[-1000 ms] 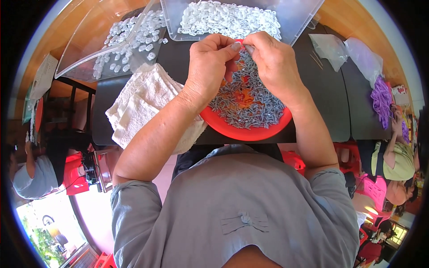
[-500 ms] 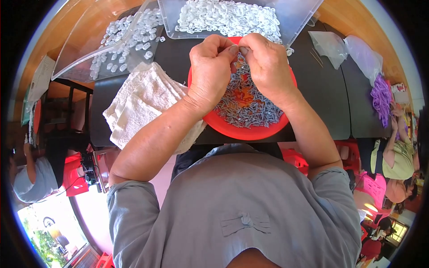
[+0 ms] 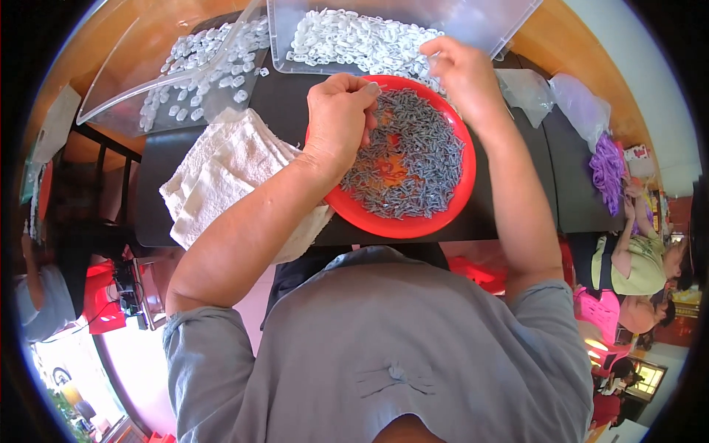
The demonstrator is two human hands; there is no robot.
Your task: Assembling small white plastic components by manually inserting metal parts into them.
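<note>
My left hand (image 3: 341,118) is over the left rim of a round red basin (image 3: 449,201), its thumb and forefinger pinched on a small whitish plastic piece (image 3: 379,86), mostly hidden by the fingers. Several small grey screw-like pieces (image 3: 425,162) lie spread over the basin's orange-patterned bottom. Beyond the far right rim, my right hand (image 3: 467,77) is raised beside a clear plastic bin, slightly blurred. Its thumb and forefinger look apart, and I see nothing between them. Inside that bin (image 3: 502,29) is a heap of small white oval plastic pieces (image 3: 354,40).
At the left a tilted clear container (image 3: 122,107) has more white pieces (image 3: 196,96) in and around it. A folded white towel (image 3: 229,173) lies left of the basin on the dark table (image 3: 528,177). Plastic bags (image 3: 580,103) and purple strips (image 3: 607,173) are at right, near other people.
My right hand has parted from the left and moved up and right towards the bin. My left hand stays pinched, slightly lower. More of the basin shows.
</note>
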